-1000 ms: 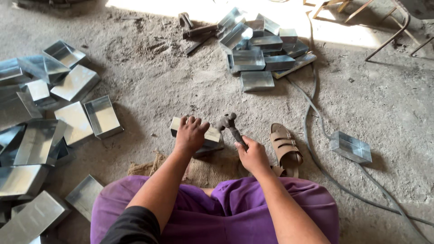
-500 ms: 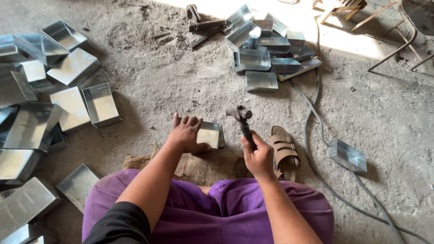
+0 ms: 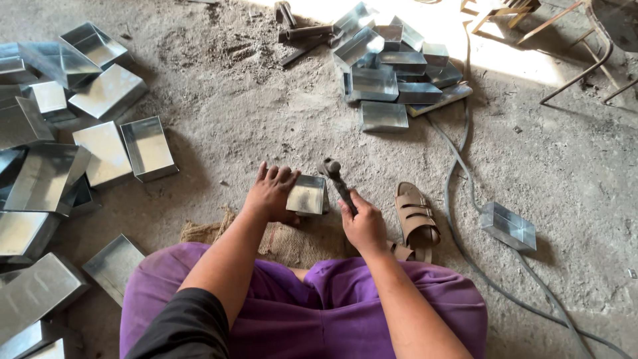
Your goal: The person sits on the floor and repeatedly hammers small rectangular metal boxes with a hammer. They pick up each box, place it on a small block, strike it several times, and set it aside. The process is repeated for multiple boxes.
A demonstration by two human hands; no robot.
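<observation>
Dusty concrete floor (image 3: pixel 219 113), sunlit patch (image 3: pixel 452 20) top, metal chair legs (image 3: pixel 585 66) top rt.

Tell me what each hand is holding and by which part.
The right hand grips a hammer by its handle. The left hand steadies a small metal box by its left side.
</observation>
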